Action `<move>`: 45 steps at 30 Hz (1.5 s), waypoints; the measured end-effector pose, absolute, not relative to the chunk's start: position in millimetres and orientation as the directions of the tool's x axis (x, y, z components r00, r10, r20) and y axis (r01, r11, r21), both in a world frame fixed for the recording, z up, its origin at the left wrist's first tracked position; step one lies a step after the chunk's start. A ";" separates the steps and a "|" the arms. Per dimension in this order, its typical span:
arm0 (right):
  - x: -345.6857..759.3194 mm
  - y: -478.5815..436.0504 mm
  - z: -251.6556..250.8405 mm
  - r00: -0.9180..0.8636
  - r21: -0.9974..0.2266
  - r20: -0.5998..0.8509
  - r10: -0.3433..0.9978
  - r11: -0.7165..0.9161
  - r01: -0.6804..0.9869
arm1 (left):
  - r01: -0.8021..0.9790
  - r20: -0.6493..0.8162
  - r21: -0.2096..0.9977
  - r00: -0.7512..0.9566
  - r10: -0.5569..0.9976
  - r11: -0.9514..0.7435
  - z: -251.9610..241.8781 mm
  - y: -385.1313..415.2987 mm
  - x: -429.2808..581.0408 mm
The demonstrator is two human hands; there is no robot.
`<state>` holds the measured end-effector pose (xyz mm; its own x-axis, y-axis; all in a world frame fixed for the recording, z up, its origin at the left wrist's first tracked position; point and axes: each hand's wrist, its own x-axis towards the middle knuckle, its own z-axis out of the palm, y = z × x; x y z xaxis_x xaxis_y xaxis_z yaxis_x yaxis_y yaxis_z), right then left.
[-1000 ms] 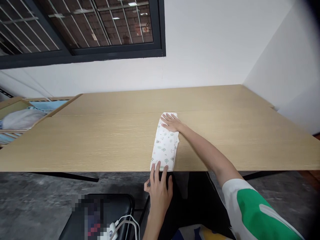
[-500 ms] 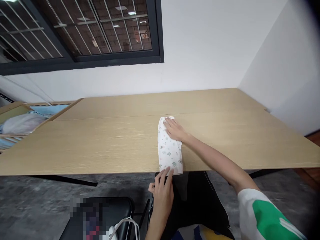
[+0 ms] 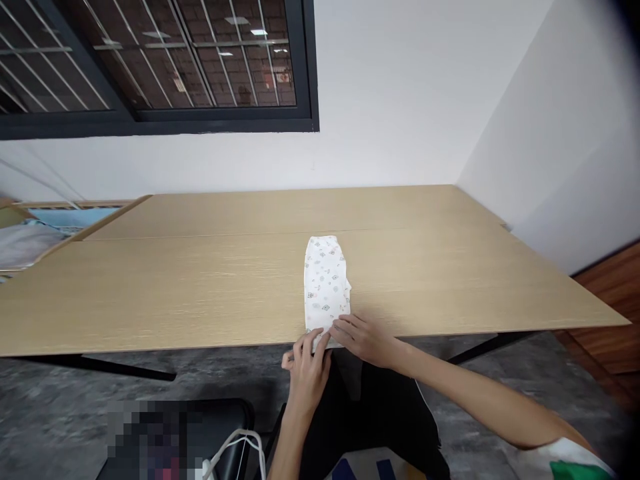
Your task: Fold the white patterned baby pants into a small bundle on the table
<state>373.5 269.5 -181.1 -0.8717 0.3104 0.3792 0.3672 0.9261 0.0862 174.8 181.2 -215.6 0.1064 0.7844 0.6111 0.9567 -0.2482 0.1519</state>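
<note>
A folded white cloth with small printed figures lies lengthwise on the wooden table, its near end at the front edge. What kind of garment or cloth it is, I cannot tell. My left hand rests its fingertips on the near end of the cloth, fingers apart. Beside it, my right hand lies over the near right corner, fingers stretched out and touching the cloth. The undersides of both hands are hidden.
The table runs against a white wall beneath a barred window. A wooden crib with bedding stands at the left. Below the front edge is a black chair with a white cable.
My right hand has come down from the far end of the cloth to its near end, beside my left hand. The view has shifted slightly, and the left hand stays at the near edge.
</note>
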 end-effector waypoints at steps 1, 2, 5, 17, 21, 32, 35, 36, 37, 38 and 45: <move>373.0 267.1 -183.5 -0.859 0.105 0.411 0.307 0.919 0.379 | 0.958 0.624 0.156 0.093 0.776 -0.240 -214.8 180.1 175.5; 373.0 264.3 -184.4 -0.846 0.110 0.434 0.309 0.914 0.390 | 0.955 0.656 0.176 0.066 0.752 -0.237 -214.8 178.0 175.7; 375.2 253.3 -177.2 -0.837 0.058 0.413 0.359 0.907 0.418 | 0.898 0.803 0.316 -0.081 0.591 -0.306 -222.8 167.1 174.5; 370.2 312.7 -84.6 -0.588 -0.482 0.461 0.665 0.744 0.463 | 0.726 0.840 0.485 -0.233 0.490 -0.487 -237.7 148.3 220.3; 354.1 382.9 -87.5 -0.488 -0.497 0.462 0.741 0.672 0.549 | 0.792 0.759 0.483 -0.166 0.630 -0.373 -214.2 162.2 232.0; 329.1 473.4 -148.3 -0.396 -0.410 0.331 0.856 0.509 0.757 | 0.950 0.362 0.312 -0.119 0.925 0.000 -183.6 241.1 236.3; 325.3 444.5 -139.8 -0.591 -0.272 0.374 0.715 0.694 0.667 | 0.959 0.362 0.284 -0.119 0.925 0.012 -186.0 255.2 231.2; 323.8 431.6 -136.7 -0.688 -0.263 0.338 0.642 0.766 0.586 | 0.960 0.366 0.278 -0.111 0.924 0.006 -186.6 257.7 229.3; 322.5 418.6 -134.3 -0.773 -0.277 0.289 0.564 0.823 0.496 | 0.962 0.369 0.272 -0.100 0.924 -0.004 -187.1 259.1 227.4; 321.2 406.2 -133.2 -0.840 -0.302 0.244 0.485 0.861 0.410 | 0.964 0.369 0.264 -0.089 0.925 -0.013 -187.3 259.4 225.5; 312.6 385.4 -155.6 -0.947 -0.371 0.091 0.307 0.893 0.254 | 0.969 0.367 0.242 -0.051 0.929 -0.042 -186.2 253.7 216.1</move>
